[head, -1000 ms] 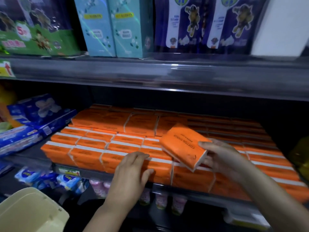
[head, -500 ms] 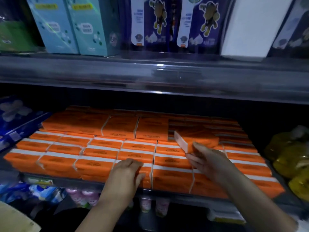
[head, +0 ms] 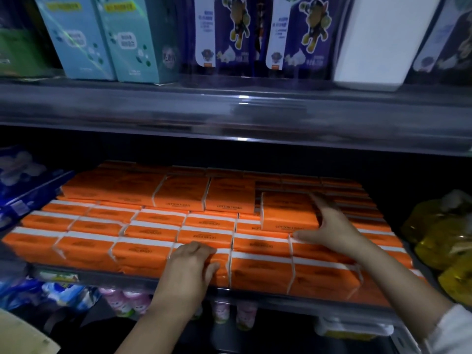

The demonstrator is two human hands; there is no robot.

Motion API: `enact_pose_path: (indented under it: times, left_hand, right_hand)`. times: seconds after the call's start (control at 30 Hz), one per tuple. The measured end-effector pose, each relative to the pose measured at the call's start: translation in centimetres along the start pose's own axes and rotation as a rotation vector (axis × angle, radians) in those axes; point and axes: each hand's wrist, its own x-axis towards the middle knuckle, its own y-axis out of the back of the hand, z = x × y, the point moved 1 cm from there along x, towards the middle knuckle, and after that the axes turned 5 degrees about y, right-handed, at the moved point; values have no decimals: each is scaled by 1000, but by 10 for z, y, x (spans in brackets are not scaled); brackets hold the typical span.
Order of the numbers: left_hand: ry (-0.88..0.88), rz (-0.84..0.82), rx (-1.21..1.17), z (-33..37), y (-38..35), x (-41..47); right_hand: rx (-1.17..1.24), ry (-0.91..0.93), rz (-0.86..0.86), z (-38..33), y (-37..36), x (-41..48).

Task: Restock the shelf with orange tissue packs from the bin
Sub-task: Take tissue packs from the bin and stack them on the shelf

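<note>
Dozens of orange tissue packs (head: 158, 226) fill the middle shelf (head: 102, 279), stacked higher toward the back. One top pack (head: 286, 213) (its front reads COTTON TISSUE) lies on the lower layer right of centre, just beside the raised row to its left and level with it. The right hand (head: 332, 226) lies against this pack. Its fingers (head: 316, 200) are spread and fairly straight along the pack's right side, and the thumb stretches out left beneath its front face. The left hand (head: 191, 261) rests on a front-row pack (head: 222, 274) at the shelf lip, fingers bent and pressed together over its top edge, thumb on its front face. A cream corner of the bin (head: 23, 335) shows at lower left. Blue packs (head: 28, 185) sit left of the orange ones, yellow bags (head: 439, 241) to the right. Above stand teal boxes (head: 102, 39), purple cartoon-dog packs (head: 229, 34) and a white box (head: 370, 39). Pink bottles (head: 127, 301) stand on the level below.
</note>
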Motion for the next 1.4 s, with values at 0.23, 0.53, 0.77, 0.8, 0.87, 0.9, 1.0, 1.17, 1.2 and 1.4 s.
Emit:
enact_pose_path:
  times: [0.23,0.53,0.77,0.8,0.87,0.9,1.0,1.17,1.2,1.4]
  left_hand:
    - [66,33,-44,4,1,-2]
    - [72,47,-101,6,2,-2]
    - [30,13,-97,6,5,-1]
    - [13,4,-83,6,7,0]
    - [-38,-11,-62,5,10,0]
    - [-60,-22,-45,3,11,0]
    - [-108,-20,-17,-8,17,-5]
    - [-85,37,76,-36,49,-23]
    - [-35,41,109,-46,61,-31]
    - [322,64,215,-141,116,-114]
  right_hand:
    - [9,-44,-35,0,0,24]
    - [-3,-120,12,-19,-17,35]
    - [-28,-108,12,-21,-16,34]
    - [-31,-109,9,-21,-16,33]
    - [-43,-110,18,-22,-14,31]
    - [-60,-109,35,-24,-13,29]
    - [-162,-49,160,-39,-13,14]
    - [-151,265,209,-87,-39,-22]
    - [-140,346,177,-100,-50,-27]
    - [-37,621,-50,-194,-125,-49]
